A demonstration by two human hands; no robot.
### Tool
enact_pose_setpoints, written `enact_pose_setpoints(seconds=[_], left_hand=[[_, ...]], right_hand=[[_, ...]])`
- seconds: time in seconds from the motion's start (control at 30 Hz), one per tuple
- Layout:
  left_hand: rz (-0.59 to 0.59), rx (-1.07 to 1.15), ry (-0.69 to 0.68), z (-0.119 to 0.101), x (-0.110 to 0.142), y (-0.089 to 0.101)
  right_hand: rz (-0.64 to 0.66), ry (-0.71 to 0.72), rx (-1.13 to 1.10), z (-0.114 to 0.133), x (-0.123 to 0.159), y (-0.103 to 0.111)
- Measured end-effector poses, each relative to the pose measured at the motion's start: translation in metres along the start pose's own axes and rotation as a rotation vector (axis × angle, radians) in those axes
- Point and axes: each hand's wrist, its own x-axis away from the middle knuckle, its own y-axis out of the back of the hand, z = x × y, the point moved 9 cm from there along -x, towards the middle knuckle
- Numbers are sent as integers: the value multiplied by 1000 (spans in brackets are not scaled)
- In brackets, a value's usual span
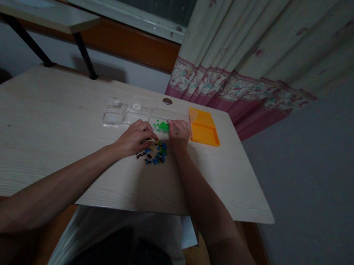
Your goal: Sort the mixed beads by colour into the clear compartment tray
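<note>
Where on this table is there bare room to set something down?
Bare tabletop lies left of the clear tray and left forearm; another patch lies between the orange box, right forearm and the tabletop's right edge. It is crowded at the left hand, by the mixed pieces, and right hand, by the green pieces.

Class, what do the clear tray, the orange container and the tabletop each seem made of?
Clear tray: probably glossy plastic, being see-through with bright highlights.
Orange container: likely smooth plastic, evenly coloured.
Tabletop: wood or wood-look laminate, pale with grain lines.
</note>
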Motion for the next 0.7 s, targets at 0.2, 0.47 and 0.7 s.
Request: enact_pose_setpoints(seconds=[0.2,0.47,0.7], left_hand=[[29,-51,15,0,-6,-11],[72,-96,5,-6,-19,-17],[104,-144,4,-8,-23,-23]], right_hand=[[14,-11,-22,4,2,1],[38,-36,5,7,1,1],[17,-35,-21,7,0,3]])
